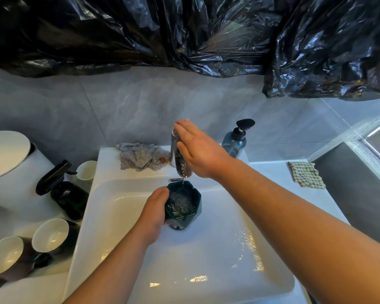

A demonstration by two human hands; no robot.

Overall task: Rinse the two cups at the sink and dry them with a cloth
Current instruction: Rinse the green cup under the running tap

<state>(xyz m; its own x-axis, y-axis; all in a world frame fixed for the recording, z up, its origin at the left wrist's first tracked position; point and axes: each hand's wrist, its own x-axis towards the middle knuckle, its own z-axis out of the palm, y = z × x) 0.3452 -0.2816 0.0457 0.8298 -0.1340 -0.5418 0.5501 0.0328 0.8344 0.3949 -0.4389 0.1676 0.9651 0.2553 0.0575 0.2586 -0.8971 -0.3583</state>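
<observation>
My left hand (154,212) grips a dark green faceted cup (183,206) from its left side, upright over the white sink basin (206,249). A thin stream of water falls from the chrome tap (177,157) into the cup, and the water inside is frothing. My right hand (198,148) lies flat on the tap, fingers stretched over its top. A crumpled patterned cloth (140,159) sits on the sink's back ledge, left of the tap. A white cup (87,170) stands on the counter left of the sink.
Two dark mugs with white insides (51,235) (6,256) stand at the counter's front left. A dark bottle with a black lid (64,191) lies beside the sink. A blue pump bottle (236,140) stands right of the tap. A checked cloth (306,174) lies far right. Black plastic sheeting (184,34) hangs above.
</observation>
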